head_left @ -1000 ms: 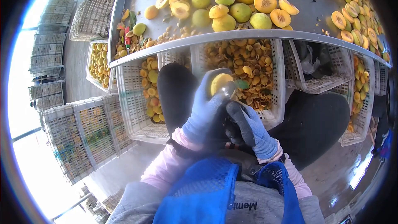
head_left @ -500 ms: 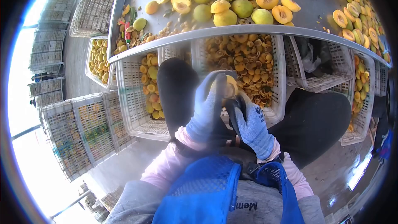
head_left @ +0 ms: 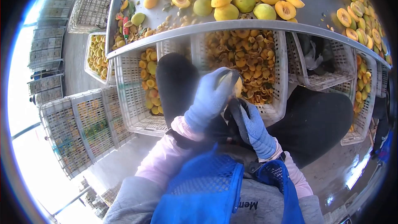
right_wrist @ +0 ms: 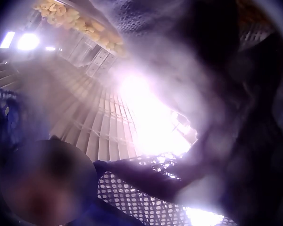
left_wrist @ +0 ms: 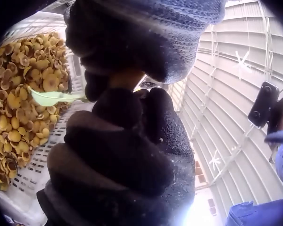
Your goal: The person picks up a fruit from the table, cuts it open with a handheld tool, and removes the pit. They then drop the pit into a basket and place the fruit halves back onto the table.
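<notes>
In the head view, the left hand (head_left: 211,95), in a blue glove, grips a yellow fruit (head_left: 238,87) above a crate of fruit pieces. Just below and right of it is the right hand (head_left: 251,127), its dark-coated fingers curled close to the fruit; what they hold is hidden. The left wrist view shows dark glove fingers above and below an orange bit of fruit (left_wrist: 126,79), with a small shiny spot beside it. A pale green leaf (left_wrist: 52,98) shows at the left. The right wrist view is dark and blurred by glare.
Halved and whole fruits (head_left: 243,2) lie on the metal table (head_left: 166,33), with a red-handled tool (head_left: 126,27) at its left. Below its edge stand a crate of pieces (head_left: 281,74), a left crate (head_left: 124,95) and more crates. Stacked crates (head_left: 78,128) stand farther left.
The left hand has turned, so its back now covers more of the fruit, which shows at its right side. The right hand has shifted slightly down. The head view has tilted a little.
</notes>
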### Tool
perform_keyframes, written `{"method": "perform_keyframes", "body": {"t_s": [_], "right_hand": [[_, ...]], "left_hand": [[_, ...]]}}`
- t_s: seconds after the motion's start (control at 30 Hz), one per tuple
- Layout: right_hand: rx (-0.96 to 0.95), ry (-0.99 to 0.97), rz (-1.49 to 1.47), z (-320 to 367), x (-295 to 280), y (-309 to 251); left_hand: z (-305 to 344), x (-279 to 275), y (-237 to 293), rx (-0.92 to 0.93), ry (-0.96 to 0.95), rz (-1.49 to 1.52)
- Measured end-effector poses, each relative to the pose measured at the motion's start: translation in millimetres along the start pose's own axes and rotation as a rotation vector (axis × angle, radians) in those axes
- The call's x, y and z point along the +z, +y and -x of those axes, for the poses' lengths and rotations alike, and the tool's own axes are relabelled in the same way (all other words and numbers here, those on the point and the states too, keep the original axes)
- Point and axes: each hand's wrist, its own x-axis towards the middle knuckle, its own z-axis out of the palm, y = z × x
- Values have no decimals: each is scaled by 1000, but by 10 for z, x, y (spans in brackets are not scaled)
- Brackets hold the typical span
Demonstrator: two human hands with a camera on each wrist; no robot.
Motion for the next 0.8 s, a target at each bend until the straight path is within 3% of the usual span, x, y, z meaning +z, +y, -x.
{"method": "perform_keyframes", "body": {"t_s": [0.1, 0.2, 0.3, 0.4, 0.43, 0.47, 0.53, 0.6, 0.67, 0.73, 0.8], "right_hand": [[66, -69, -208, 19, 1, -158], [369, -367, -609, 110, -101, -653], [497, -561, -1081, 60, -83, -497], [620, -854, -1723, -2, -9, -291], [585, -801, -1694, 9, 0, -289], [352, -1142, -1729, -78, -9, -267], [246, -1058, -1755, -88, -76, -329], [492, -665, -1733, -121, -141, -212], [603, -643, -1707, -235, -132, 15], [563, -623, -1526, -207, -127, -97], [510, -589, -1423, -236, -161, -180]], "left_hand": [[-19, -46, 3, -10, -84, 6], [-61, -29, 41, 244, -92, -49], [-60, 20, -6, 148, -134, 83], [-27, 143, -113, 278, -70, 195], [-1, 178, -159, 269, -26, 245], [25, 212, -205, 262, 19, 296], [45, 119, -262, 9, 120, 450], [33, -40, -204, -282, 199, 809], [156, -291, 63, -145, 276, 708], [151, -882, -97, 311, 474, 7], [150, -1519, -53, 242, 608, -314]]}}
